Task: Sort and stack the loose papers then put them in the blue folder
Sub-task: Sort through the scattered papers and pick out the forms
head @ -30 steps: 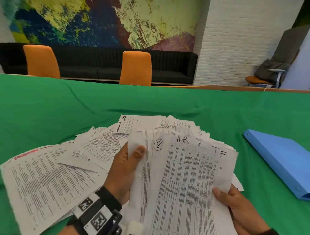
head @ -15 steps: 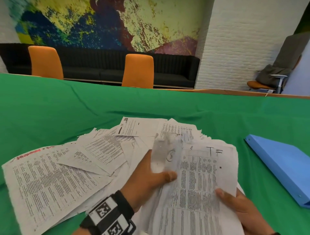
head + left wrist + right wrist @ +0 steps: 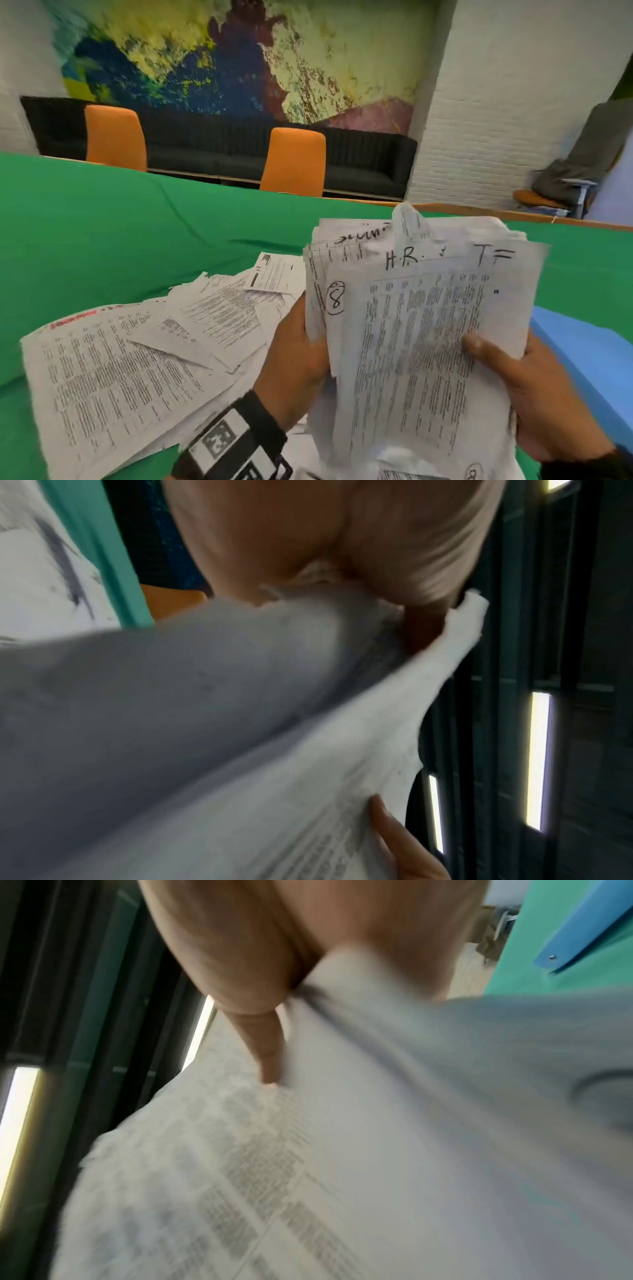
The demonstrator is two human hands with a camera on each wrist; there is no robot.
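Observation:
I hold a bundle of printed papers upright in front of me, its top sheet marked "H.R." and "TF". My left hand grips the bundle's left edge and my right hand grips its right edge with the thumb on the front sheet. Loose papers lie fanned out on the green table to the left. The blue folder lies shut on the table at the right, partly hidden behind the bundle. In the wrist views the papers fill the picture, blurred, with the blue folder at the top right of the right wrist view.
A green cloth covers the table. Two orange chairs stand at its far edge before a black sofa. Another chair with a grey cover stands at the far right by a white brick wall.
Both hands have lifted the bundle up off the loose heap and tilted it upright towards me. The left hand has shifted from the front sheets to the bundle's left edge.

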